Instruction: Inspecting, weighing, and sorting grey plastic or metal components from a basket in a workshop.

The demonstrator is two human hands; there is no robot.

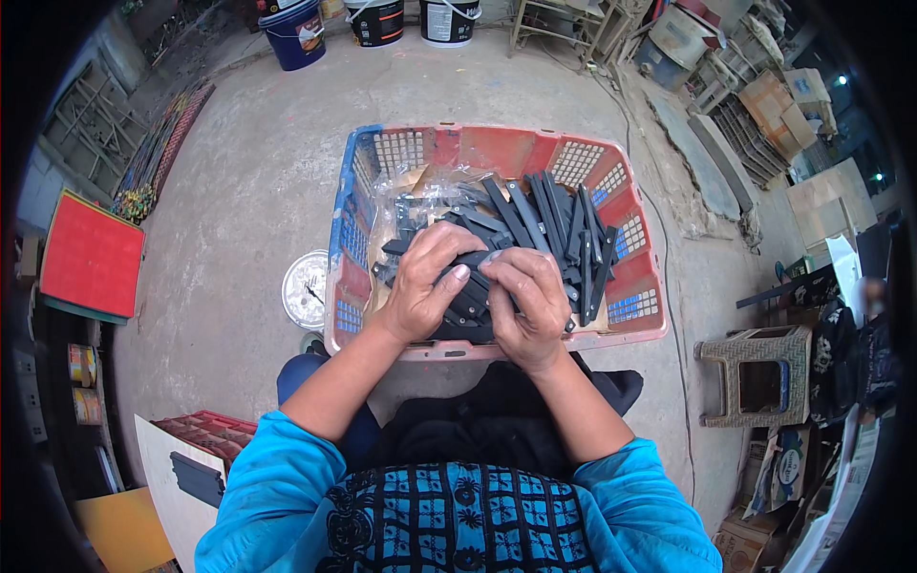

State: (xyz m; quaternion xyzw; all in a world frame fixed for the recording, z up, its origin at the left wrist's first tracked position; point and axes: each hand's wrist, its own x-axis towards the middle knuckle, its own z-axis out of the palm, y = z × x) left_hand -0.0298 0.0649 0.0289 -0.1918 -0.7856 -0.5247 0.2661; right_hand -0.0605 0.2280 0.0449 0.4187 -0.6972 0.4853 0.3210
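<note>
Above a red plastic crate (494, 147) with one blue side, my left hand (426, 283) and my right hand (526, 301) meet. Between their fingers they hold a small dark part (474, 261), mostly hidden by the fingers. Dark flat bars (526, 215) with small holes or screws near their ends lie heaped in the crate, under and beyond both hands. Clear plastic film (430, 188) and brown paper are at the crate's far left inside.
A round white lid (305, 290) lies on the concrete floor left of the crate. A woven-pattern plastic stool (759, 336) is at the right, beyond a cable. Buckets (294, 36) stand at the far edge; a red panel (93, 254) is at the left.
</note>
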